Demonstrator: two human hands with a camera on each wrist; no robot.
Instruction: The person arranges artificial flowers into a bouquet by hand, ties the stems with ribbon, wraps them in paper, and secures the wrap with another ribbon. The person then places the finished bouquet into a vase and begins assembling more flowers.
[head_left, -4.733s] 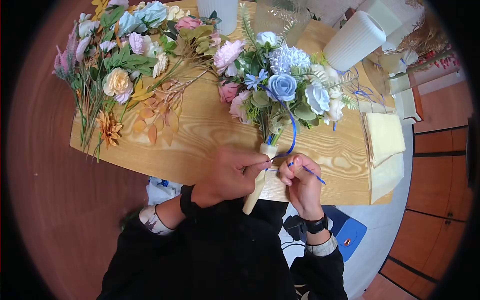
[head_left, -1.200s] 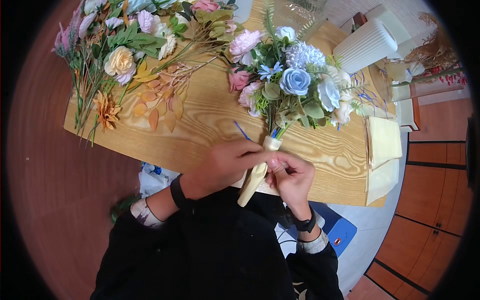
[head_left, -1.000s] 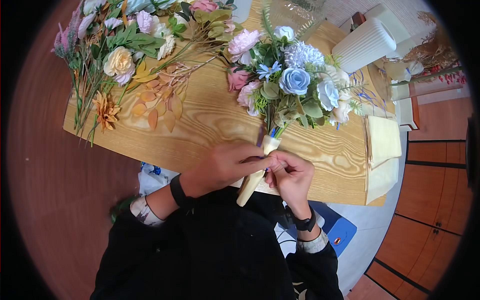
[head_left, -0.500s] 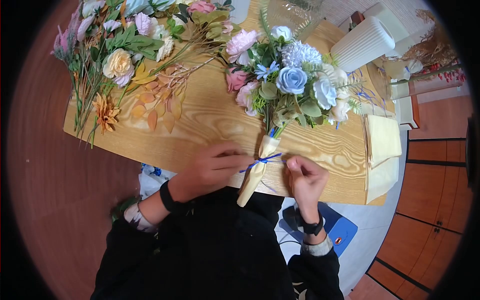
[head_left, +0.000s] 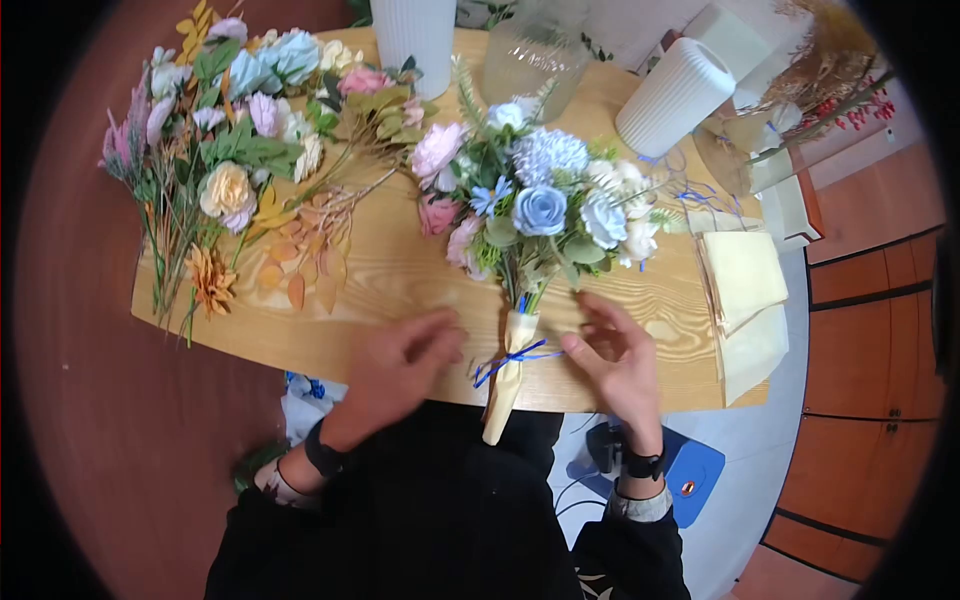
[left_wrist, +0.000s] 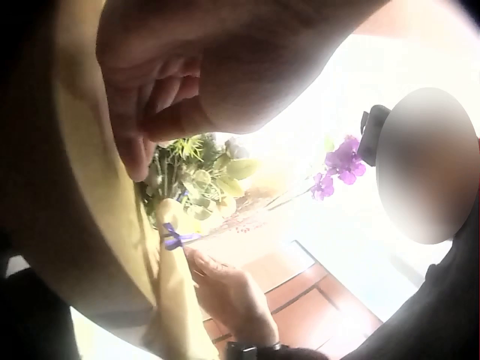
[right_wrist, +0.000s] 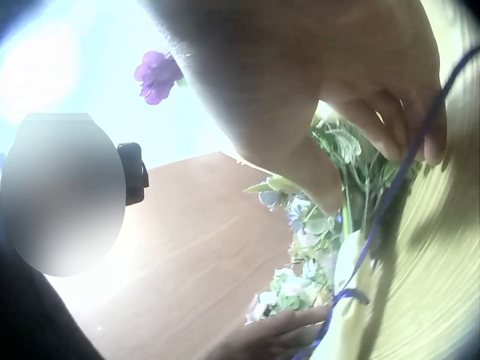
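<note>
A bouquet of artificial flowers [head_left: 540,210] lies on the wooden table, its stems bundled in a cream wrap [head_left: 503,405]. Around the wrap, a blue ribbon [head_left: 516,356] is tied in a knot with loose ends sticking out to both sides. My left hand [head_left: 405,360] hovers left of the wrap, fingers loosely bent and holding nothing. On the other side, my right hand [head_left: 620,365] is spread, thumb near a ribbon end. In the right wrist view, one strand of ribbon [right_wrist: 397,176] crosses in front of the right fingers.
Loose artificial flowers [head_left: 230,190] cover the table's left side. White ribbed vases [head_left: 675,95] and a glass vase [head_left: 535,65] stand at the back. Folded cream sheets [head_left: 742,285] lie at the right edge, near blue ribbon scraps [head_left: 700,190]. A blue box [head_left: 695,480] sits below.
Both hands pinched the ribbon at the wrap earlier; they have since drawn apart and let go. The ribbon now sits knotted around the wrap. The head view has shifted, showing more of the table's back.
</note>
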